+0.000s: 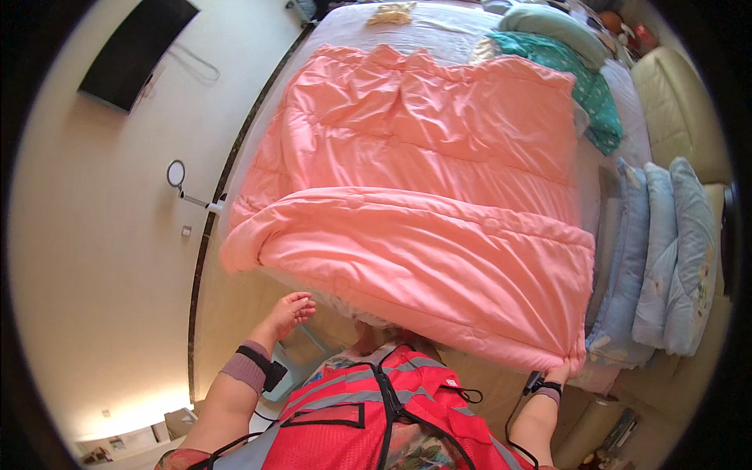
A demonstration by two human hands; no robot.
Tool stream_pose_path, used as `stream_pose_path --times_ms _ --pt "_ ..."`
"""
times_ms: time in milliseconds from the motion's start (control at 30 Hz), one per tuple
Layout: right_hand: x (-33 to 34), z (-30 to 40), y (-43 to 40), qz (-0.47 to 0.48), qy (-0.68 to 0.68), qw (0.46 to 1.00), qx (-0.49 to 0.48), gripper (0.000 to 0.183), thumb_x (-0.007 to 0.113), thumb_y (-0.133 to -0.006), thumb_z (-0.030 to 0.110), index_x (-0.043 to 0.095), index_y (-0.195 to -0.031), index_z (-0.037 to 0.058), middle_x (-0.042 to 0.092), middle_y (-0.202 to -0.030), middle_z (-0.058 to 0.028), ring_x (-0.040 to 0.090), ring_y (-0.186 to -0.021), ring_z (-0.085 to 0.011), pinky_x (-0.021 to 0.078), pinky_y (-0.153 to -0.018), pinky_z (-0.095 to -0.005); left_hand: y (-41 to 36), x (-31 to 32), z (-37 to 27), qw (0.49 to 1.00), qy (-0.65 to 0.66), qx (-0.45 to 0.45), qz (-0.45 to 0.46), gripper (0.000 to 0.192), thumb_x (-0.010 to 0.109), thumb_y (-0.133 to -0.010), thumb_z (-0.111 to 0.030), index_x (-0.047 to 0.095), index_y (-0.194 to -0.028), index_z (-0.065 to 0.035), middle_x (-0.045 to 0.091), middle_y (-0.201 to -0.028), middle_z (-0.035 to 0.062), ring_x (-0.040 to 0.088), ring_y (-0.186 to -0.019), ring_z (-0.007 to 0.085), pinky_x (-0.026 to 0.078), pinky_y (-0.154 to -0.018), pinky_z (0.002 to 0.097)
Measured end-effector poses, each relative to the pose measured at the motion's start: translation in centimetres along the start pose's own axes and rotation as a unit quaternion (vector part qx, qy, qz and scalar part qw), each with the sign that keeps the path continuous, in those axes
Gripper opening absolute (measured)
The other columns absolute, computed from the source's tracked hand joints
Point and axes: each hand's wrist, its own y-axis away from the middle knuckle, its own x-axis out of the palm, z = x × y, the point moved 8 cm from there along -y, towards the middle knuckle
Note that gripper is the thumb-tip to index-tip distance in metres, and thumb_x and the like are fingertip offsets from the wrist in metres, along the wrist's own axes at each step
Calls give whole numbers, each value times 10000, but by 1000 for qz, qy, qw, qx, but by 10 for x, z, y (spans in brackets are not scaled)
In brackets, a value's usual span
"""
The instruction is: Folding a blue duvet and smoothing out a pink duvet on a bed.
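A pink quilt (429, 153) lies spread over the bed, its near part folded back on itself and drooping over the bed's near edge. My right hand (564, 369) grips the quilt's near right corner. My left hand (296, 311) is in the air below the quilt's near left side, fingers a little curled, touching nothing. The bed's white sheet (452, 29) shows beyond the quilt. Against the quilt's far right corner lies a green patterned cloth (593, 100), with a pale green pillow (552, 32) behind it.
Folded light blue quilts (658, 258) stand at the bed's right, near a cream leather headboard (675, 111). On the left wall are a television (138, 53) and a round mirror on an arm (175, 174). A pale blue plastic stool (296, 358) is partly hidden beside my left forearm.
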Motion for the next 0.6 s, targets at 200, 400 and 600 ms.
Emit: stream_pose_path --times_ms 200,400,600 --pt "-93 -48 27 -213 308 862 340 619 536 -695 488 412 -1153 91 525 -882 -156 485 -668 -274 397 -515 -369 -15 -73 64 995 67 -71 -37 260 518 -870 -222 491 -1095 -95 585 -907 43 574 -780 137 469 -653 276" --pt "5 -125 75 -90 208 901 370 223 567 -769 333 468 -840 147 462 -653 -28 446 -561 -168 392 -506 -337 -36 -174 121 984 132 -100 -61 204 519 -868 -236 499 -1023 -105 571 -853 25 564 -734 130 466 -619 279" --pt "127 -182 190 -7 171 895 412 146 551 -785 256 505 -730 129 531 -634 -38 532 -613 -203 427 -611 -383 -67 -275 128 987 134 -24 -87 177 512 -859 -235 520 -984 -110 565 -832 11 547 -700 105 443 -577 258"
